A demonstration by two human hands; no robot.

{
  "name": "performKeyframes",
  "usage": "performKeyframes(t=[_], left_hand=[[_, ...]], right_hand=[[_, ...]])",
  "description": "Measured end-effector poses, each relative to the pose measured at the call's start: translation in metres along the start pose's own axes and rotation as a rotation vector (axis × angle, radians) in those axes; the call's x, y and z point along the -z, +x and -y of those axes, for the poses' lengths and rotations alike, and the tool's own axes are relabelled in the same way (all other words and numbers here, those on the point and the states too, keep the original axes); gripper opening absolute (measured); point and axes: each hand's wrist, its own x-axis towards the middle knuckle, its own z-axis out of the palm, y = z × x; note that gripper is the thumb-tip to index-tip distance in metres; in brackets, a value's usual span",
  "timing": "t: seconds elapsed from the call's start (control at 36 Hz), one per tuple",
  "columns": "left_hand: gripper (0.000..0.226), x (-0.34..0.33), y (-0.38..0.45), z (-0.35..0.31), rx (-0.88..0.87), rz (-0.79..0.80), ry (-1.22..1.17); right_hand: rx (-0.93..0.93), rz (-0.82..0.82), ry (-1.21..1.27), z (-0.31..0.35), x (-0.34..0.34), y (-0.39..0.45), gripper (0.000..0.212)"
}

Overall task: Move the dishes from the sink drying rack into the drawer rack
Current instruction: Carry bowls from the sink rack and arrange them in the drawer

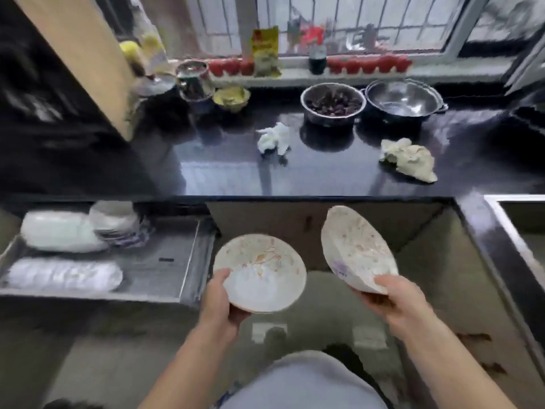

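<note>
My left hand (219,302) grips a white patterned bowl (262,270) by its near rim, held roughly level just right of the open drawer rack (188,261). A second white bowl (356,249), tilted steeply on edge, is held at its lower rim by my right hand (389,299). Both bowls hover in front of the counter edge, apart from each other. Inside the drawer rack lie stacked white plates (62,231), a pile of small bowls (116,219) and a long white dish (62,274).
The black countertop (324,172) carries a crumpled white cloth (274,138), a beige rag (410,159), a steel bowl of dark food (333,103) and an empty steel pot (404,98). The sink's rim (513,231) shows at right. Jars and packets line the windowsill.
</note>
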Motion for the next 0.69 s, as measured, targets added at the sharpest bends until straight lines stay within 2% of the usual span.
performKeyframes(t=[0.11, 0.19, 0.31, 0.42, 0.53, 0.64, 0.69], left_hand=[[0.021, 0.112, 0.009, -0.035, -0.026, -0.169, -0.054], [0.029, 0.189, 0.020, -0.061, -0.058, -0.310, -0.137], [0.034, 0.260, 0.043, -0.100, -0.080, -0.361, -0.158], [0.026, 0.294, 0.080, -0.135, -0.092, -0.380, -0.099], [0.019, 0.309, 0.123, -0.160, -0.120, -0.423, 0.028], [0.017, 0.319, 0.161, -0.180, -0.197, -0.573, 0.295], [0.020, 0.322, 0.176, -0.190, -0.187, -0.574, 0.408]], right_hand=[[-0.090, 0.032, -0.102, -0.075, -0.072, -0.015, 0.048], [-0.144, 0.086, -0.172, -0.113, -0.130, -0.032, 0.048], [-0.139, 0.147, -0.249, -0.142, -0.201, -0.045, 0.041], [-0.111, 0.143, -0.304, -0.161, -0.252, -0.038, 0.033], [-0.070, 0.103, -0.416, -0.179, -0.284, -0.012, 0.035], [-0.063, 0.030, -0.555, -0.196, -0.317, 0.025, 0.037], [-0.082, -0.009, -0.596, -0.204, -0.329, 0.039, 0.036]])
